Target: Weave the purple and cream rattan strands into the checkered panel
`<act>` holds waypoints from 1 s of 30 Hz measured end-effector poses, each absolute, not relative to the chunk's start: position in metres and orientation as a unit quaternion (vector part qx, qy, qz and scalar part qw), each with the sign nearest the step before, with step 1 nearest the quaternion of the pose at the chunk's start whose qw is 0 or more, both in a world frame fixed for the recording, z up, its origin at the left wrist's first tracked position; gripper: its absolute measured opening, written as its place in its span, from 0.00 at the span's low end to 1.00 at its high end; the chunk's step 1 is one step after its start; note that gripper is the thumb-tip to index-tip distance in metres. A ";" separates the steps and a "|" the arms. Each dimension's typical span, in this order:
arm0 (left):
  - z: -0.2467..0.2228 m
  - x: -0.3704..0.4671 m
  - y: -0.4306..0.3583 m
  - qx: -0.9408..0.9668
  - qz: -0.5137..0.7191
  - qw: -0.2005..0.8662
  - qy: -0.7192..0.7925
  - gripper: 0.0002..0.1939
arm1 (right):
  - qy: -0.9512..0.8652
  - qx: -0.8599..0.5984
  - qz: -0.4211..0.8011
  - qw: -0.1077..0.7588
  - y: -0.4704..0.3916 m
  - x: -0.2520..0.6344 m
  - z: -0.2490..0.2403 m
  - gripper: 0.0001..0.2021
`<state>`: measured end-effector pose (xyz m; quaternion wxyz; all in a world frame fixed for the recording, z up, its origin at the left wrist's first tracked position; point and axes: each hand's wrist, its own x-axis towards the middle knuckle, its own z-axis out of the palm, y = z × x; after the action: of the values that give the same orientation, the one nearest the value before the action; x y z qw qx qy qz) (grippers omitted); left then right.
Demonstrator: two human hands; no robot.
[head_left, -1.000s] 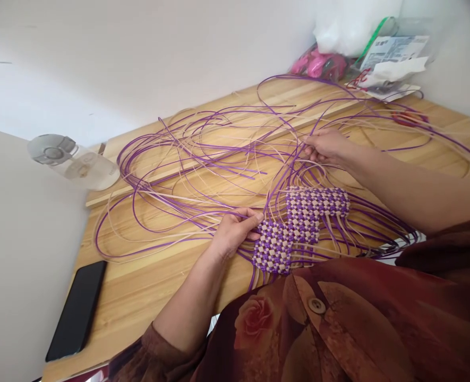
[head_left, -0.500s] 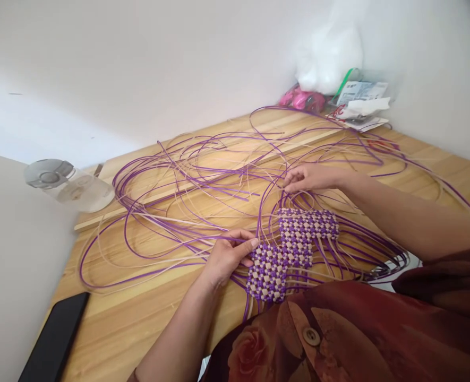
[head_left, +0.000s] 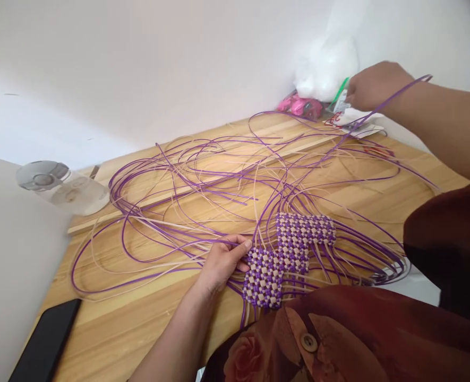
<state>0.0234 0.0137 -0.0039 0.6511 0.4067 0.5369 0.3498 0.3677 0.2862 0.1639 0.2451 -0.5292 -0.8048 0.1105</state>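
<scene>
A woven piece (head_left: pixel 294 249) of purple and beige cords, patterned in small checks, lies at the table's near edge. Long loose strands fan out from its sides. My left hand (head_left: pixel 227 262) pinches the left upper corner of the weave between thumb and fingers. Raised toward the back right, my right hand (head_left: pixel 370 87) is closed, its fingertips partly hidden. A purple cord (head_left: pixel 348 132) runs taut from the weave up to this hand and across the wrist, with its bend beyond the forearm.
Tangled purple and beige strands (head_left: pixel 127 185) spread over the wooden table (head_left: pixel 111 329). At left are a clear bottle with grey lid (head_left: pixel 63 183) and a black phone (head_left: pixel 45 342). A white plastic bag (head_left: pixel 326 66), a pink packet (head_left: pixel 300 106) and papers (head_left: pixel 362 127) sit in the back corner.
My right hand has moved from just above the weave up and away to the back right, drawing a purple cord along. My left hand keeps its hold on the corner.
</scene>
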 end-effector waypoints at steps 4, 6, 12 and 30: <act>-0.004 0.022 0.015 0.412 0.351 0.657 0.525 0.18 | -0.824 -0.494 0.275 0.033 0.204 0.316 0.110 0.13; -0.004 0.022 0.015 0.416 0.353 0.654 0.524 0.18 | -0.773 -0.389 0.481 -0.140 0.153 0.284 0.081 0.10; -0.005 0.023 0.014 0.419 0.360 0.642 0.531 0.18 | -0.746 -0.401 0.526 -0.074 0.121 0.259 0.057 0.12; -0.010 0.022 0.015 0.398 0.358 0.652 0.536 0.18 | -0.763 -0.573 0.100 0.282 0.199 0.357 0.103 0.10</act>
<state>0.0224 0.0153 -0.0102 0.6525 0.3979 0.5363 0.3582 0.3574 0.1987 0.1031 0.2819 -0.5730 -0.7630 0.1003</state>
